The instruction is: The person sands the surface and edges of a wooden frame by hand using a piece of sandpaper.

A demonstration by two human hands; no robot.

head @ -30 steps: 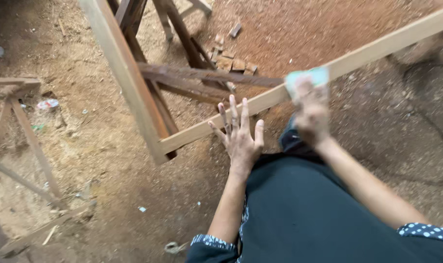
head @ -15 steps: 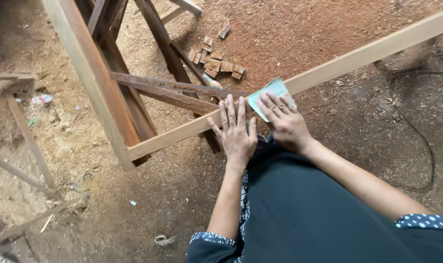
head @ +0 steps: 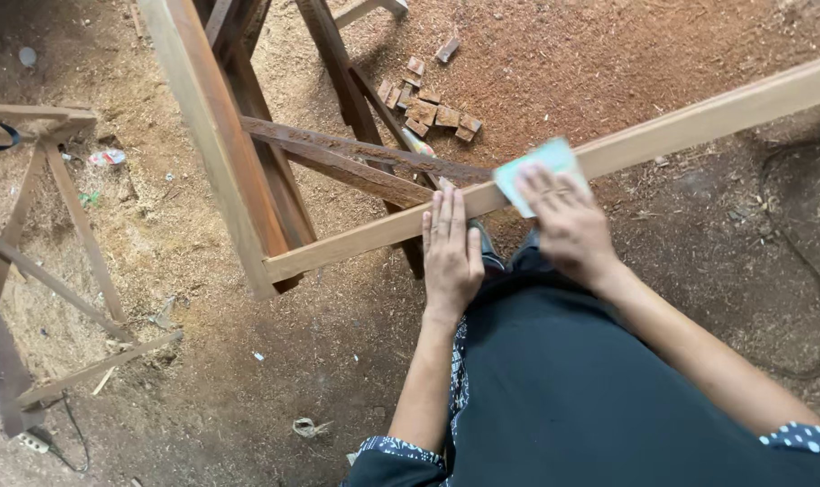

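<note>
A long pale wooden rail (head: 699, 122) runs from the upper right down to a corner joint with a wide upright board (head: 207, 126). My left hand (head: 451, 248) lies flat on the rail, fingers together and pointing away from me. My right hand (head: 563, 216) presses a light green sheet of sandpaper (head: 541, 162) onto the rail just right of the left hand. The picture is blurred around the right hand.
Dark wooden braces (head: 356, 162) cross under the frame. Small wood offcuts (head: 433, 104) lie on the sawdust floor beyond. A second wooden frame (head: 40, 261) stands at the left. A dark cable (head: 811, 271) curves across the ground at the right.
My right hand with the sandpaper slid down the rail toward the left hand, then back up to the right. The left hand's fingers have drawn together on the rail.
</note>
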